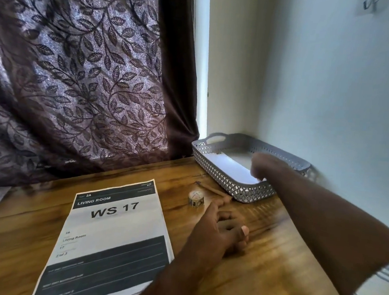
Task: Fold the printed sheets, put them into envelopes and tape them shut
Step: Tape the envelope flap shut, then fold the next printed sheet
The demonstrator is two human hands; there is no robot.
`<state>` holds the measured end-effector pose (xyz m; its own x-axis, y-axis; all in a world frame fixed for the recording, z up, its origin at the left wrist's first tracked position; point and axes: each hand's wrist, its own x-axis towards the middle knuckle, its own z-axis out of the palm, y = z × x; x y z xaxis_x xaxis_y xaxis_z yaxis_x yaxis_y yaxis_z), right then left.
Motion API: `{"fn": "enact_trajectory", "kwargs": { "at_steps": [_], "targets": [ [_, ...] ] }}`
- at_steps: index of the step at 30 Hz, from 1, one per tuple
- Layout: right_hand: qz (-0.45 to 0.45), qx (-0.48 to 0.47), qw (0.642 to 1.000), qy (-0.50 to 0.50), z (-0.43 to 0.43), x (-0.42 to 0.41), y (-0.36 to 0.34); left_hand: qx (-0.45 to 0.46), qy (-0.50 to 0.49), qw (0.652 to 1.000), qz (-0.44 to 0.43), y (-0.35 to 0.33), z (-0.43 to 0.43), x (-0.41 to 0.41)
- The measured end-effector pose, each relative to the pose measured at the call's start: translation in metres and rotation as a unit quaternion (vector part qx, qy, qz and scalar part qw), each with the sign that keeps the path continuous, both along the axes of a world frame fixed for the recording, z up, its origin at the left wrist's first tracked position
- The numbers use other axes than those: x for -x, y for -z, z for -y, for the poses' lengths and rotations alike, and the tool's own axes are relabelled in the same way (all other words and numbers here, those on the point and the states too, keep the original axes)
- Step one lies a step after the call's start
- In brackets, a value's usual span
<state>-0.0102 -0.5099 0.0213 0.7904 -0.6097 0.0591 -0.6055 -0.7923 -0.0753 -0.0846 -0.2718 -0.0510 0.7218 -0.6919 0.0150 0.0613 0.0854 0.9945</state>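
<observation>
Hands forward, right hand (261, 166) over basket (238, 189)

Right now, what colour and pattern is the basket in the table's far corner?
The basket is light grey with diamond-lattice walls; the head view shows it best.

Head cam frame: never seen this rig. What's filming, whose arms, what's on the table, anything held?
No robot here: one wide-angle camera worn on a person's head, looking down at their own hands. On the wooden table lie a printed sheet headed WS 17, a small tape roll and a thin brown stick. The left hand rests open on the table near the tape roll, holding nothing. The right hand reaches into a grey lattice basket with white paper inside; blur hides whether it grips.
</observation>
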Motion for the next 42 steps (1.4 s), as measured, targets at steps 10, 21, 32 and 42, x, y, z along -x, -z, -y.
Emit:
{"fn": "enact_trajectory", "kwargs": {
  "at_steps": [10,21,32,42],
  "targets": [
    [0.189,-0.013,0.971,-0.147,-0.042,0.027,-0.009,-0.011,-0.018,0.999,0.031,-0.006,-0.005,0.005],
    [0.061,0.152,0.96,-0.225,-0.092,0.047,0.012,0.032,-0.139,0.981,0.132,-0.014,-0.018,0.022],
    [0.271,0.049,0.91,-0.311,-0.179,0.028,0.012,0.043,-0.211,0.961,0.174,-0.048,-0.117,-0.009],
    [0.248,-0.076,0.913,-0.315,-0.26,-0.008,0.052,-0.096,-0.319,0.925,0.183,-0.03,-0.228,-0.081]
  ]
}}
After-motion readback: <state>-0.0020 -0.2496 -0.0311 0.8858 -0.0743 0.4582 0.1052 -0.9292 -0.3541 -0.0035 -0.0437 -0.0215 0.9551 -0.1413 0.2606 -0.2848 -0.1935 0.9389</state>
